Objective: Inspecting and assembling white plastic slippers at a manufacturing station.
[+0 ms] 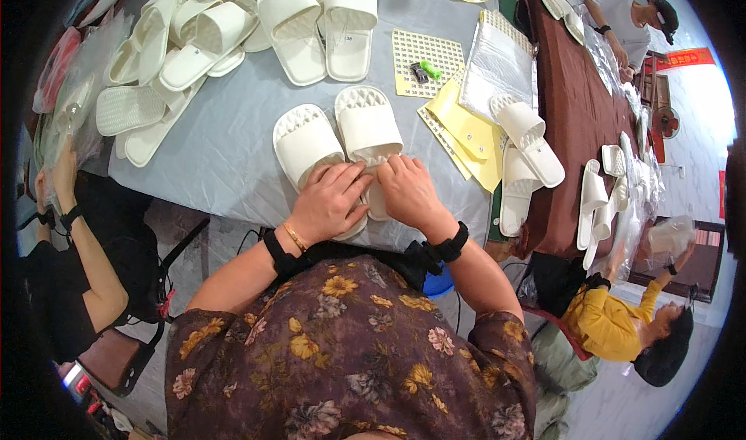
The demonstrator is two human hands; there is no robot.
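Observation:
Two white slide sandals lie side by side on the grey table (233, 153) near its front edge. My left hand (330, 201) rests on the heel end of the left sandal (305, 141). My right hand (408, 190) presses on the heel end of the right sandal (368, 128). Both hands touch each other over the gap between the pair, fingers bent down on the soles. Black bands sit on both wrists, and a thin gold bracelet on the left one.
A heap of white sandals (210, 28) covers the far left of the table. Yellow cards (470, 133), a perforated sheet (426, 61) and clear bags (497, 63) lie to the right, beside another sandal pair (528, 149). Other people work at left, right and far right.

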